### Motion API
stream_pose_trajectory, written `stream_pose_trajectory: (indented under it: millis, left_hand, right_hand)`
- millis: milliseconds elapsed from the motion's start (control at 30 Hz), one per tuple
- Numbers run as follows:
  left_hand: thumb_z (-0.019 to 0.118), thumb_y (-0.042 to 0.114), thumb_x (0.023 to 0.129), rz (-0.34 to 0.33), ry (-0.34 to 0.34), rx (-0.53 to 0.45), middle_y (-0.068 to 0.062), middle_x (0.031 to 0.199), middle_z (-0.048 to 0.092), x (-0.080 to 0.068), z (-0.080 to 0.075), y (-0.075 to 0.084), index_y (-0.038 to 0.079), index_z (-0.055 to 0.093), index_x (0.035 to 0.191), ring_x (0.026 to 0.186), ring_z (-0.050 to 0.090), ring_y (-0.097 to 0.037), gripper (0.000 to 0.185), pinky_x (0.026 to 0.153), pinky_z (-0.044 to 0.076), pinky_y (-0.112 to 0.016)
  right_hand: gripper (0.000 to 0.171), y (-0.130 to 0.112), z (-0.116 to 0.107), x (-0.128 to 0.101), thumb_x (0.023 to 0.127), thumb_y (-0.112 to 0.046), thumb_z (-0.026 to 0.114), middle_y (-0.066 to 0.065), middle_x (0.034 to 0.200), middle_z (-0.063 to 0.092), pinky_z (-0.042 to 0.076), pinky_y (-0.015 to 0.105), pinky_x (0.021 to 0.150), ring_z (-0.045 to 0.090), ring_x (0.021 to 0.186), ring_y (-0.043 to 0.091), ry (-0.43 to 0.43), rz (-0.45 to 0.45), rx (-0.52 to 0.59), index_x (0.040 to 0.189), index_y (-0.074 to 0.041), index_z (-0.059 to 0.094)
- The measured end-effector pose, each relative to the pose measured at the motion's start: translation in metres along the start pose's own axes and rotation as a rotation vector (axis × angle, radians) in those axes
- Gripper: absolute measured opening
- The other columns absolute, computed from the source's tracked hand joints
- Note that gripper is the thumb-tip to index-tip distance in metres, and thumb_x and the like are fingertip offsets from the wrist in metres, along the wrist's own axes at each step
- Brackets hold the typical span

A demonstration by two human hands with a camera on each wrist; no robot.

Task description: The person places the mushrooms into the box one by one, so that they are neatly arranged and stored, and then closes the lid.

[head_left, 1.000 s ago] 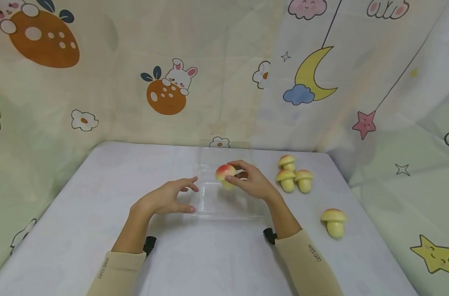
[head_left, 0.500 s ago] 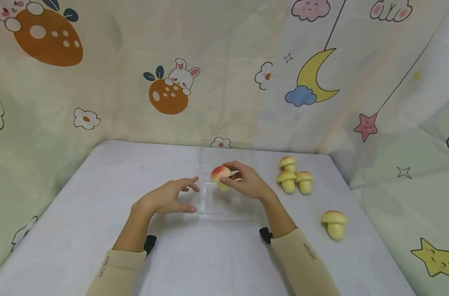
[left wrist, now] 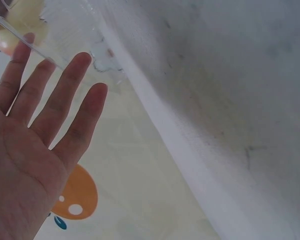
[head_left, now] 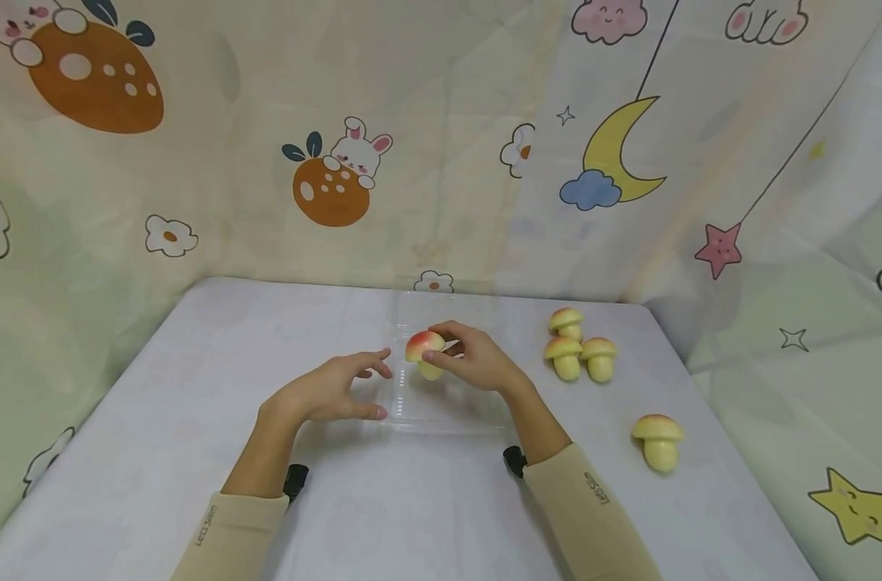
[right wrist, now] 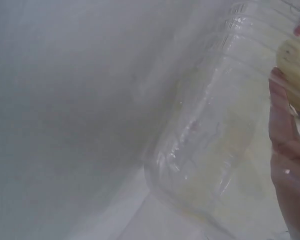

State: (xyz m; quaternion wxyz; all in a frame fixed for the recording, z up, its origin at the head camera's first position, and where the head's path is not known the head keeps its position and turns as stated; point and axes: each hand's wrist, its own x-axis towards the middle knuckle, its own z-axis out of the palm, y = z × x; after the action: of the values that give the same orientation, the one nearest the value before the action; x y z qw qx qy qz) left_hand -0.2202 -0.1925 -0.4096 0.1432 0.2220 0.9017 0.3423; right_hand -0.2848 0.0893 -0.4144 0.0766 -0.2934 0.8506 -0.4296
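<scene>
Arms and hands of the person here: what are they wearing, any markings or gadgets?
Both hands, left and right, are bare: no gloves, rings or watches visible. Each arm wears a beige long sleeve, left sleeve and right sleeve, with small dark lettering printed near the cuff. A small black device sits at the left wrist, and another black device at the right wrist.

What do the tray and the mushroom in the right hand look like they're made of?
The tray looks like thin clear plastic, glossy: the table shows through it, and the right wrist view shows ribbed, shiny walls. The mushroom in the right hand looks like matte foam or soft plastic, red-blushed cap on a pale yellow stem; which of the two is unclear.
</scene>
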Motion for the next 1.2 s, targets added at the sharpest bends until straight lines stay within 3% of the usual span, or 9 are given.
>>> stream_pose_trajectory:
  millis: [267,633,867,1000,1200]
  left_hand:
    - [0.086,0.039,0.084,-0.007,0.001,0.003,0.009,0.143,0.060,0.000,0.001,0.001,0.016,0.043,0.156,0.138,0.054,-0.029,0.087,0.112,0.041,-0.058]
    - [0.086,0.038,0.084,0.000,0.010,0.004,0.002,0.162,0.042,0.002,0.004,0.002,0.020,0.058,0.143,0.137,0.055,-0.028,0.068,0.112,0.041,-0.059]
    - [0.086,0.038,0.084,0.019,0.014,0.000,0.003,0.157,0.048,0.003,0.004,0.003,0.019,0.053,0.149,0.136,0.056,-0.027,0.074,0.112,0.041,-0.059]
    - [0.085,0.040,0.084,0.011,0.009,0.005,0.005,0.159,0.047,0.003,0.003,0.001,0.020,0.055,0.147,0.136,0.055,-0.028,0.073,0.112,0.042,-0.059]
    - [0.085,0.040,0.084,-0.003,0.001,0.001,0.007,0.150,0.055,0.001,0.001,-0.001,0.019,0.048,0.153,0.136,0.055,-0.028,0.081,0.112,0.041,-0.059]
  right_hand:
    - [0.052,-0.002,0.002,0.000,0.096,-0.046,0.071,-0.002,0.129,0.067,0.057,0.036,0.089,0.069,0.104,0.020,-0.028,0.055,-0.025,0.139,-0.017,0.061]
    - [0.053,-0.005,0.003,0.002,0.095,-0.039,0.075,0.002,0.137,0.062,0.058,0.033,0.087,0.071,0.103,0.022,-0.030,0.050,-0.036,0.140,-0.013,0.060]
    - [0.048,-0.001,0.003,0.003,0.095,-0.035,0.075,0.000,0.134,0.064,0.058,0.032,0.086,0.071,0.101,0.018,-0.049,0.059,-0.055,0.137,-0.014,0.063]
    - [0.053,0.001,0.007,0.007,0.094,-0.035,0.077,0.004,0.133,0.065,0.058,0.032,0.088,0.072,0.100,0.018,-0.051,0.044,-0.045,0.137,-0.009,0.062]
    - [0.053,0.002,0.012,0.010,0.094,-0.035,0.077,0.008,0.133,0.064,0.059,0.033,0.089,0.072,0.101,0.020,-0.057,0.059,-0.036,0.136,-0.006,0.061]
